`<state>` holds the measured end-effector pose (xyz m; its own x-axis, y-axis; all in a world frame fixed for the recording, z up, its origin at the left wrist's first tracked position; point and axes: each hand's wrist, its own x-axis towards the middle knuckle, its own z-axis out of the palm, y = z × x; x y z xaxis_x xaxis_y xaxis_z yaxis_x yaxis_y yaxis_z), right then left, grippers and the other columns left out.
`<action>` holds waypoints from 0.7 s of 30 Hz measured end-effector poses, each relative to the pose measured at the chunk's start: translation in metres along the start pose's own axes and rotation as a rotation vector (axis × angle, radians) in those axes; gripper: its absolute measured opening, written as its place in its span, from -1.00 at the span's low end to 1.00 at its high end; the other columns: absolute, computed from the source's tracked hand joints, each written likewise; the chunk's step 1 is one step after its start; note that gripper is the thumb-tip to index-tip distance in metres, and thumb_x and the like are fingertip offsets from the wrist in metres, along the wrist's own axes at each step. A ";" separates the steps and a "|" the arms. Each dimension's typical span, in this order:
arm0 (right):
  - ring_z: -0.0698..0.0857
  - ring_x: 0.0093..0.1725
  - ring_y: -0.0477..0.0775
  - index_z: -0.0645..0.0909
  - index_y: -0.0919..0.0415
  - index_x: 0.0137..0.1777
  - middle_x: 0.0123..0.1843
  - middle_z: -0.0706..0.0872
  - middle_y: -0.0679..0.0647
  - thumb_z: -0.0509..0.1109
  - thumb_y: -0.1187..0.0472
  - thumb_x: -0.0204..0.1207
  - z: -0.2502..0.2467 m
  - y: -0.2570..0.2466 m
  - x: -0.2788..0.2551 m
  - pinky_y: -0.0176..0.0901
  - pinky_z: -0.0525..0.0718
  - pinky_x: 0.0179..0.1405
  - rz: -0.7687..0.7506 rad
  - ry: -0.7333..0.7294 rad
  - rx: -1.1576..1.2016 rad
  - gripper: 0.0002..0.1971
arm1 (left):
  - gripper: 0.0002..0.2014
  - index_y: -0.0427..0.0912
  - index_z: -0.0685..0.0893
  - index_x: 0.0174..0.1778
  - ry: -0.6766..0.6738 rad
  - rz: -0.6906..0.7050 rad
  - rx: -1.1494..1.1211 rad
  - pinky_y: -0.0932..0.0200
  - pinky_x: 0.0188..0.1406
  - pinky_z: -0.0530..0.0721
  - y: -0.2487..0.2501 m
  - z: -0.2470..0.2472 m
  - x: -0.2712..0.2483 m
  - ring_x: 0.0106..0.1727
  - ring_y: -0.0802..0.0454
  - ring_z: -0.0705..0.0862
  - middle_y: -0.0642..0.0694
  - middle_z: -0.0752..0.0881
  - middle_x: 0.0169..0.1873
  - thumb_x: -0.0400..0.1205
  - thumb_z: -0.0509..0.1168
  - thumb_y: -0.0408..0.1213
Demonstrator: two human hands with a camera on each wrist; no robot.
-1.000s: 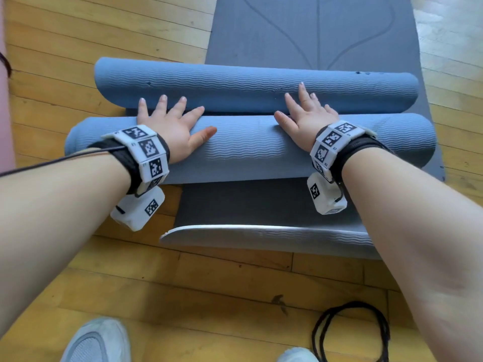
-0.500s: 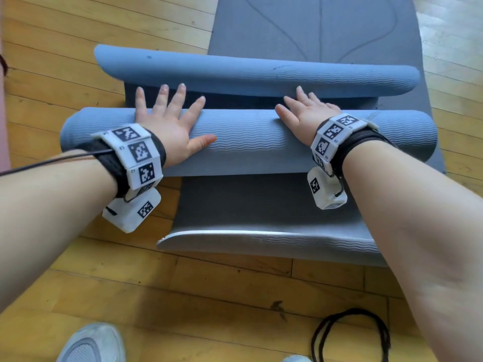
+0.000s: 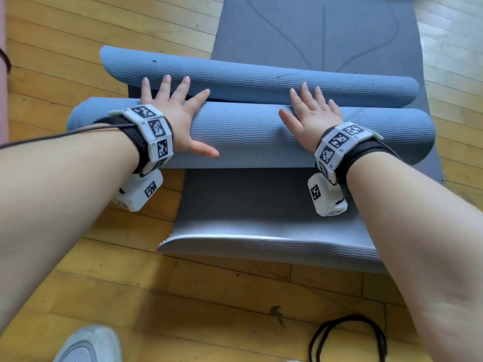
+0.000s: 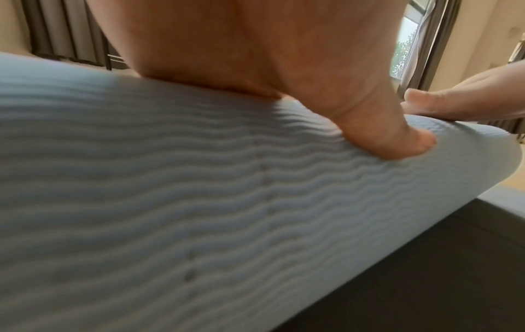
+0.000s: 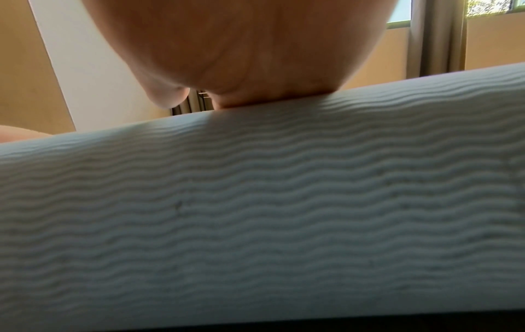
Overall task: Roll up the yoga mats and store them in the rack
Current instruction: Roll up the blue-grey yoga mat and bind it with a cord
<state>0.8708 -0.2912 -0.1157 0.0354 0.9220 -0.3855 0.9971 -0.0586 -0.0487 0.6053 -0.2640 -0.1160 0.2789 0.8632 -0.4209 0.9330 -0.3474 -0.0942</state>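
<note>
A blue-grey ribbed yoga mat lies across a flat dark grey mat (image 3: 313, 30) as two rolls side by side, a near roll (image 3: 248, 137) and a far roll (image 3: 248, 79). My left hand (image 3: 172, 111) presses flat on the near roll's left part, fingers spread, fingertips reaching onto the far roll. My right hand (image 3: 311, 113) presses flat on the right part the same way. The left wrist view shows my left palm (image 4: 255, 56) and thumb (image 4: 383, 134) on the roll (image 4: 199, 213). In the right wrist view my right palm (image 5: 241, 49) rests on the roll (image 5: 255, 213).
The dark mat's near edge (image 3: 261, 246) curls up off the wooden floor (image 3: 209, 296). A black cord loop (image 3: 347, 338) lies by my right forearm. A grey shoe (image 3: 88, 346) is at the bottom left. A pink mat edge (image 3: 2, 74) runs along the far left.
Both hands have slid forward over the near roll, so the fingertips now lie on the far roll. The gap between the two rolls has narrowed since half a second ago.
</note>
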 end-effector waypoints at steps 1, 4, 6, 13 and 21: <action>-0.23 0.70 0.07 -0.14 -0.04 0.71 0.73 -0.21 -0.02 -0.22 -0.29 0.66 0.000 0.000 0.000 0.10 -0.20 0.65 -0.003 0.007 -0.003 -0.33 | 0.31 0.20 -0.33 0.63 0.001 -0.003 0.005 -0.44 0.54 -0.27 -0.001 -0.002 0.003 0.66 -0.27 -0.25 -0.10 -0.27 0.67 -0.04 -0.13 0.72; -0.18 0.70 0.05 -0.08 -0.08 0.70 0.73 -0.15 -0.03 -0.20 -0.31 0.65 0.000 0.000 0.000 0.08 -0.21 0.65 0.000 0.012 -0.017 -0.34 | 0.29 0.16 -0.35 0.63 0.018 -0.032 0.038 -0.44 0.51 -0.29 0.002 -0.004 0.007 0.66 -0.26 -0.27 -0.12 -0.28 0.67 0.04 -0.07 0.69; -0.13 0.70 0.03 -0.04 -0.11 0.69 0.73 -0.10 -0.04 -0.17 -0.35 0.62 -0.001 -0.001 0.000 0.08 -0.19 0.65 0.001 0.006 -0.017 -0.32 | 0.22 0.14 -0.27 0.65 0.066 -0.031 0.046 -0.39 0.53 -0.28 0.006 0.000 0.004 0.67 -0.22 -0.19 -0.15 -0.19 0.67 0.16 0.05 0.64; -0.01 0.68 0.11 -0.20 -0.09 0.68 0.69 0.04 0.06 0.60 -0.38 0.07 0.000 0.006 -0.014 0.17 -0.10 0.65 -0.099 -0.040 -0.200 0.33 | 0.28 0.20 -0.15 0.61 0.109 0.091 0.129 -0.24 0.48 0.22 0.005 0.014 -0.009 0.47 -0.26 0.27 -0.20 0.20 0.52 0.09 0.45 0.48; 0.46 0.37 0.19 0.13 0.00 0.57 0.38 0.41 0.08 0.66 -0.09 0.09 -0.004 -0.002 -0.034 0.14 0.38 0.30 -0.133 0.056 -0.309 0.07 | 0.12 0.16 -0.10 0.53 0.138 0.118 0.363 -0.06 0.15 0.45 0.016 -0.002 -0.027 0.18 -0.18 0.51 -0.13 0.46 0.24 0.22 0.39 0.46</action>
<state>0.8683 -0.3204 -0.0986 -0.1017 0.9340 -0.3425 0.9662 0.1747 0.1894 0.6131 -0.2922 -0.1038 0.4305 0.8421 -0.3249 0.7585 -0.5326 -0.3754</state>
